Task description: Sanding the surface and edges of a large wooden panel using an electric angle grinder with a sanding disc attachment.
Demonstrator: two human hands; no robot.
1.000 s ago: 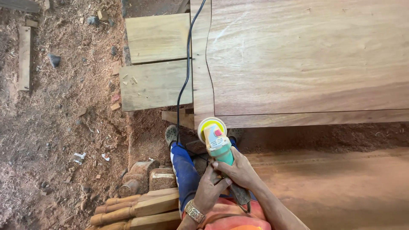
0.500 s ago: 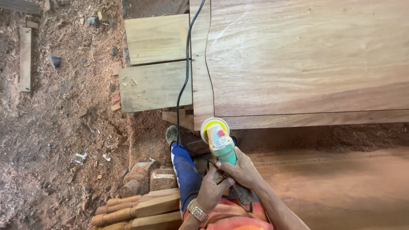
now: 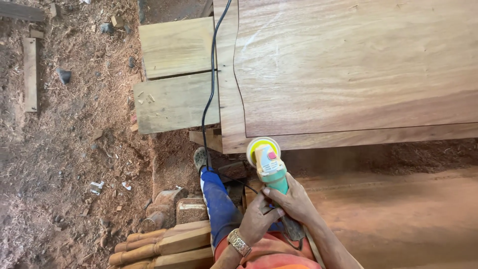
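Note:
A green and white angle grinder (image 3: pixel 269 167) with a yellow sanding disc (image 3: pixel 263 148) points at the near edge of a large wooden slab (image 3: pixel 358 69). My right hand (image 3: pixel 296 199) grips the grinder's green body. My left hand (image 3: pixel 256 221), with a metal wristwatch, closes on the grinder's rear end just behind the right hand. The disc sits at the slab's lower edge; I cannot tell whether it touches the wood. A black power cord (image 3: pixel 211 89) runs from the tool up along the slab's left side.
Two pale planks (image 3: pixel 174 74) lie left of the slab. A reddish, dust-covered board (image 3: pixel 398 214) is at the lower right. Turned wooden legs (image 3: pixel 159 244) and wood blocks lie at the bottom. Sawdust and scraps cover the ground (image 3: pixel 64 149). My blue trouser leg and shoe (image 3: pixel 201 159) stand by the cord.
The grinder and both hands have shifted slightly to the right along the slab's edge. The grip is unchanged.

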